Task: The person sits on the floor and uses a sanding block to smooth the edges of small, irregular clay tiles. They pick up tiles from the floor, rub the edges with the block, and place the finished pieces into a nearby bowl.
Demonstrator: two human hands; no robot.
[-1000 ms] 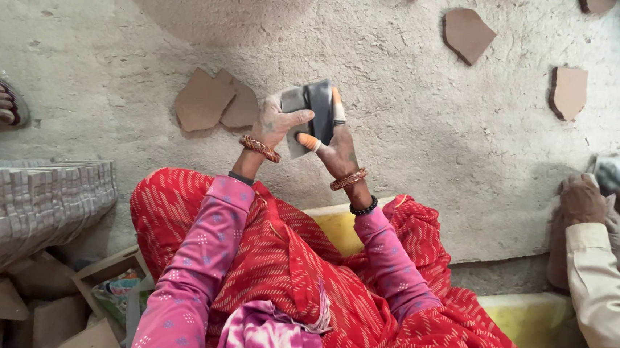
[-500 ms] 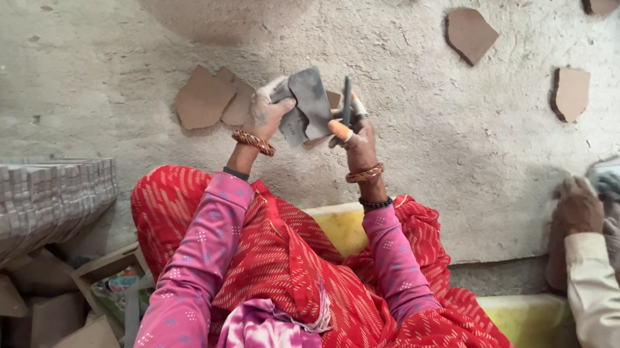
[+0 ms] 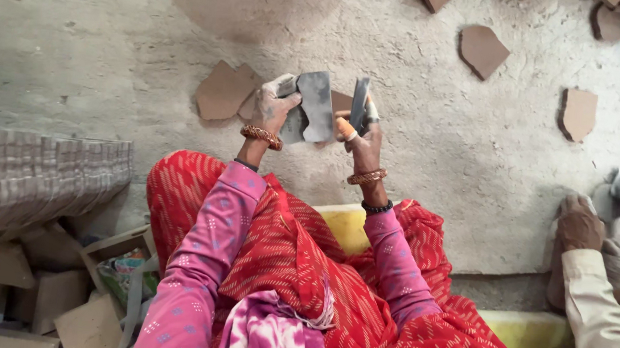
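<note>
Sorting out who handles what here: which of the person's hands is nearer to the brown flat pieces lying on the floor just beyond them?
Left. The left hand holds grey sheets right beside the brown flat pieces; the right hand is farther off, gripping a thin grey piece.

**Colours and patterns, head view**

I see a dull grey slab (image 3: pixel 317 105) in my dust-greyed left hand (image 3: pixel 271 109), and a dark grey piece (image 3: pixel 359 103) in my right hand (image 3: pixel 362 138), whose thumb wears orange wrapping. My sleeves (image 3: pixel 202 261) are pink with pale dots; the drape (image 3: pixel 282 259) is red with fine white dashes. Reddish-brown tiles (image 3: pixel 223 91) lie on the mottled beige-grey floor (image 3: pixel 79 49).
</note>
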